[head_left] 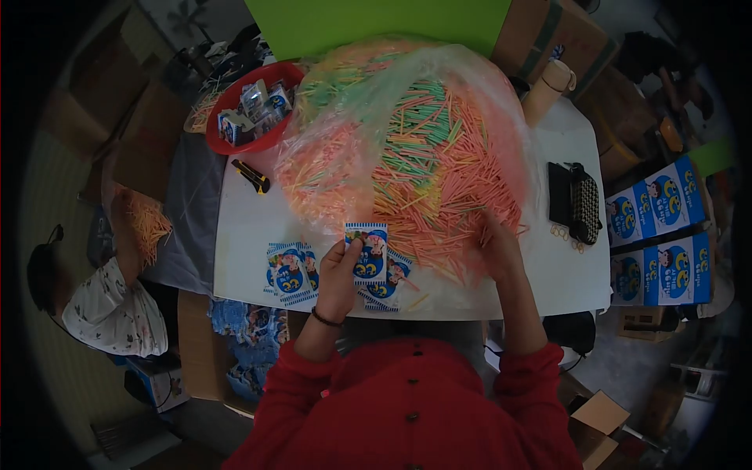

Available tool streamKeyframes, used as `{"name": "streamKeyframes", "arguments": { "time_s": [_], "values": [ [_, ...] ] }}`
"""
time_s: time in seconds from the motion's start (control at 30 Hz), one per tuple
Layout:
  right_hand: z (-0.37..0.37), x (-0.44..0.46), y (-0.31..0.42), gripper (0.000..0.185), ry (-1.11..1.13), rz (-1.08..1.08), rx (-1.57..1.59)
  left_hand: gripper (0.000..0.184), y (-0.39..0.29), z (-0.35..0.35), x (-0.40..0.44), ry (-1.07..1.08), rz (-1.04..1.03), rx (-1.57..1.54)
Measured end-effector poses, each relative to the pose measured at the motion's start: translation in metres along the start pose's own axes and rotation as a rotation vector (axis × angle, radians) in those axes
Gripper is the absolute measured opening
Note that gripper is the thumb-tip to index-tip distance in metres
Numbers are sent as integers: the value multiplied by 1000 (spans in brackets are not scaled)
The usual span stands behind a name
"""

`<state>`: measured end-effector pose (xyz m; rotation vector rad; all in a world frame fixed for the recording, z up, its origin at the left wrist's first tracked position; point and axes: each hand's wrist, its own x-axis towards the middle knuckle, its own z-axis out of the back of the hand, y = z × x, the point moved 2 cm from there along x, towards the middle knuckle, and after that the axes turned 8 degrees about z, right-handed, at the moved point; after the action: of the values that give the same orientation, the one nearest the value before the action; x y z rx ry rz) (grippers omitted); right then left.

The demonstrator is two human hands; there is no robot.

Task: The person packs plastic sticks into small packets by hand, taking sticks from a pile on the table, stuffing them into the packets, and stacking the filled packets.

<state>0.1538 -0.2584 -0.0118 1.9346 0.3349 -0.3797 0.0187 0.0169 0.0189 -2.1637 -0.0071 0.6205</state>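
My left hand [339,270] is closed on a small blue and white packet [368,252] with a printed cartoon figure, held upright by its left side. More of these packets [287,272] lie in a small stack to its left, and others [384,291] lie just behind and below the held one. My right hand [501,249] is at the lower right edge of a big heap of thin coloured sticks [439,172], pink, green and yellow. Its fingers look apart and bent over the pink sticks; the fingertips are partly hard to make out.
Clear plastic sheeting [333,149] covers part of the heap. On the white table [243,274] are a red basin [274,141] with packets, a yellow-black cutter [251,177], a bottle [548,90] and a patterned pouch [584,205]. Another person [117,313] sits left; blue boxes [662,235] stand right.
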Motion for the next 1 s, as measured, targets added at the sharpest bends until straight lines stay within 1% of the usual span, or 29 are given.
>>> {"name": "streamKeyframes", "arguments": {
  "time_s": [0.03, 0.07, 0.1, 0.13, 0.17, 0.2, 0.23, 0.27, 0.3, 0.37, 0.4, 0.47, 0.5, 0.57, 0.6, 0.67, 0.7, 0.77, 0.8, 0.87, 0.9, 0.97, 1.0],
  "values": [
    [0, 0, -1, 17, 42, 85, 19, 19, 0, 0, 2, 3, -4, -2],
    [1, -1, -3, 16, 85, 168, 37, 19, 3, 1, 3, -4, 74, -67],
    [-6, -8, 0, 16, 88, 169, 35, 19, 6, 2, 4, -12, 153, -131],
    [-16, -20, 7, 14, 10, 240, -32, 19, 6, 2, 4, -13, 152, -133],
    [-21, -29, 10, 12, -68, 310, -100, 20, 7, 0, 3, 31, 214, -178],
    [-19, -31, 1, 12, -66, 306, -102, 21, 10, -2, 1, 73, 276, -221],
    [-16, -33, -8, 12, 45, 503, -213, 21, 14, -2, 1, 70, 278, -222],
    [-15, -34, -16, 12, 156, 701, -322, 22, 19, -3, 2, 107, 235, -193],
    [-16, -33, -23, 12, 155, 702, -321, 23, 22, -5, 4, 147, 191, -165],
    [-19, -33, -31, 12, 204, 902, -460, 24, 28, -7, 6, 173, 190, -125],
    [-14, -30, -33, 12, 203, 899, -459, 24, 29, -8, 5, 198, 194, -84],
    [0, -18, -34, 11, 252, 618, -463, 26, 30, -11, 4, 212, 231, -106],
    [-3, -16, -28, 11, 247, 622, -464, 28, 31, -14, 4, 224, 266, -132],
    [-4, -11, -19, 11, -41, 390, 40, 28, 30, -17, 2, 231, 271, -135],
    [1, -9, -13, 11, -41, 390, 39, 28, 29, -17, 1, 231, 274, -139],
    [11, -6, -4, 13, 144, 334, -25, 27, 27, -18, 0, 224, 269, -155],
    [5, -13, 2, 13, 145, 332, -25, 26, 26, -17, 0, 220, 262, -168],
    [-21, -33, 17, 15, 381, 712, -1136, 26, 26, -12, 0, 220, 256, -159],
    [-26, -34, 14, 15, 381, 711, -1136, 26, 25, -11, 0, 226, 249, -150],
    [-37, -41, 8, 17, 581, 949, -1367, 25, 26, -11, 0, 219, 249, -138],
    [-36, -38, 7, 17, 579, 950, -1367, 25, 25, -11, 0, 210, 243, -126],
    [-36, -25, -1, 17, 573, 811, -1602, 24, 28, -9, 2, 203, 242, -135],
    [-35, -23, -5, 17, 578, 810, -1600, 24, 29, -8, 0, 195, 245, -142]
  ]
}}
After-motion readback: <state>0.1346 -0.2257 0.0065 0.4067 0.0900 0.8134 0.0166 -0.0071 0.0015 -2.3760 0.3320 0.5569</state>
